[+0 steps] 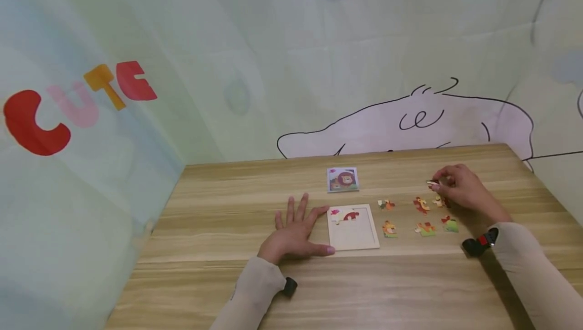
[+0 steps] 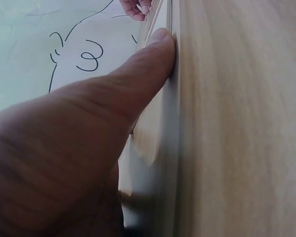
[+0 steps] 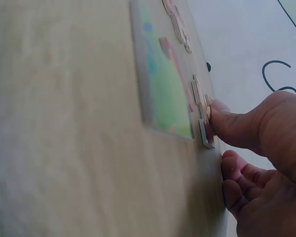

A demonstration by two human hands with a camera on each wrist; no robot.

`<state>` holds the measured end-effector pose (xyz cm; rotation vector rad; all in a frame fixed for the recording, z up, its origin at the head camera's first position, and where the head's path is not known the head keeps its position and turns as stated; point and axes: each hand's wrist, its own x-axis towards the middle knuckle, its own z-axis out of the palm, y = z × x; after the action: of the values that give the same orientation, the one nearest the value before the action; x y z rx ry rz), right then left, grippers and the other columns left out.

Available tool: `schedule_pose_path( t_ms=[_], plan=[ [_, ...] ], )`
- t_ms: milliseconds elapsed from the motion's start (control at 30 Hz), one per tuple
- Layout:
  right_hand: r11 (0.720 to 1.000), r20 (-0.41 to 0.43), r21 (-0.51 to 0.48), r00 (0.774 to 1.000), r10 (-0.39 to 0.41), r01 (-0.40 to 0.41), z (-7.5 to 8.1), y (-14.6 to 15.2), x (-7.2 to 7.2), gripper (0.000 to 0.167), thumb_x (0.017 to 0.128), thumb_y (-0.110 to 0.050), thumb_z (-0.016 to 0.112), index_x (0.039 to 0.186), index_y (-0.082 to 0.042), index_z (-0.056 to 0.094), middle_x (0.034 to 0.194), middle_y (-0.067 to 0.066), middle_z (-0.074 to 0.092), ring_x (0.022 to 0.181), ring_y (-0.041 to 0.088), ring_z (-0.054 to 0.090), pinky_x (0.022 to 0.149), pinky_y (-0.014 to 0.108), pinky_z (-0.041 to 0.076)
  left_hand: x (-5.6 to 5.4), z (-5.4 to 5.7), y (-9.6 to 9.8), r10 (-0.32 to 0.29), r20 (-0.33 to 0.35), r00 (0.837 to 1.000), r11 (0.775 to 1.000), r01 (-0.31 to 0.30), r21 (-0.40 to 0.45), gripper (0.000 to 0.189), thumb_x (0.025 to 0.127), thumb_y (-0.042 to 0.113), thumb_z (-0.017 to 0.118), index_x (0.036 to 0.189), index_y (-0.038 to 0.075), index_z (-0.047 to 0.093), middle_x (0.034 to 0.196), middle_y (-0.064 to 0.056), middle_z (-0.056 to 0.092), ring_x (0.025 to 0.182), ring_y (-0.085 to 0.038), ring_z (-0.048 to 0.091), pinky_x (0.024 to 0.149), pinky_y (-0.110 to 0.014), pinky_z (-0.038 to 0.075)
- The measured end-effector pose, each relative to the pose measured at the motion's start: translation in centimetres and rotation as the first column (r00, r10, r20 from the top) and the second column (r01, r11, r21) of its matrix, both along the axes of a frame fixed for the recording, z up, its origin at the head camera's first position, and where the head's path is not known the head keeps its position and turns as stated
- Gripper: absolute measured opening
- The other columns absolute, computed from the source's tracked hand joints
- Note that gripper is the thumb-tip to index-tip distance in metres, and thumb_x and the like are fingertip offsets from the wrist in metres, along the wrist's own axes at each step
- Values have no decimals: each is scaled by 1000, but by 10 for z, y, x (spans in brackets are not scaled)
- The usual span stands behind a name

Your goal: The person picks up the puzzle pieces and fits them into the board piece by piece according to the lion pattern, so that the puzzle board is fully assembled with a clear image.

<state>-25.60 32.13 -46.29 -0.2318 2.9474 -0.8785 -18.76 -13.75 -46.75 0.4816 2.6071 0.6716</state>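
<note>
My left hand lies spread at the left side of a square wooden puzzle tray. Its thumb and index fingertip rest at the tray's left edge; in the left wrist view the thumb presses along that edge. Fitted puzzle pieces fill part of the tray's upper left. On the right, my right hand pinches a small puzzle piece between thumb and fingers, above the loose pieces. In the right wrist view, the thumb overlaps pieces beyond a green-printed puzzle piece.
Several loose puzzle pieces lie right of the tray, among them an orange one, a green-edged one and one near the tray. A lion picture card lies behind the tray. A printed curtain hangs behind the wooden table.
</note>
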Motion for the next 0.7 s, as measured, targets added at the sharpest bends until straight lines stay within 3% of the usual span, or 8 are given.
schedule_pose_path(
  t_ms=[133, 300, 533, 700],
  plan=[
    [1000, 20, -10, 1000, -20, 20, -1, 0, 0, 34, 105, -24, 70, 123, 4, 64, 124, 31, 56, 110, 43, 54, 83, 46, 46, 0, -1, 1, 1, 4, 1000, 1000, -1, 4, 102, 83, 72, 81, 166, 51, 25, 183, -7, -19, 166, -44, -27, 124, -81, -16],
    [998, 47, -52, 998, -41, 44, 1, -1, 0, 31, 104, -18, 71, 121, 6, 60, 109, 25, 67, 97, 33, 61, 76, 33, 48, -1, -3, 3, 7, 12, 1000, 1000, -6, -18, 103, 85, 65, 82, 167, 49, 23, 182, -5, -21, 164, -40, -32, 125, -78, -19],
    [993, -34, -103, 998, -58, 54, 3, -5, 4, 30, 102, -21, 75, 118, 0, 60, 103, 20, 73, 89, 22, 64, 71, 26, 48, -1, -2, 2, 14, 10, 1000, 1000, -14, -18, 103, 84, 65, 83, 167, 49, 23, 182, -5, -21, 164, -40, -32, 125, -77, -19],
    [984, -76, -144, 991, -113, 102, 4, -12, 6, 32, 100, -27, 79, 117, -4, 64, 101, 18, 77, 81, 13, 64, 66, 23, 49, 3, 3, 1, 10, -1, 1000, 1000, -10, -3, 101, 83, 71, 80, 166, 51, 25, 183, -9, -16, 166, -45, -25, 124, -81, -14]
  ],
)
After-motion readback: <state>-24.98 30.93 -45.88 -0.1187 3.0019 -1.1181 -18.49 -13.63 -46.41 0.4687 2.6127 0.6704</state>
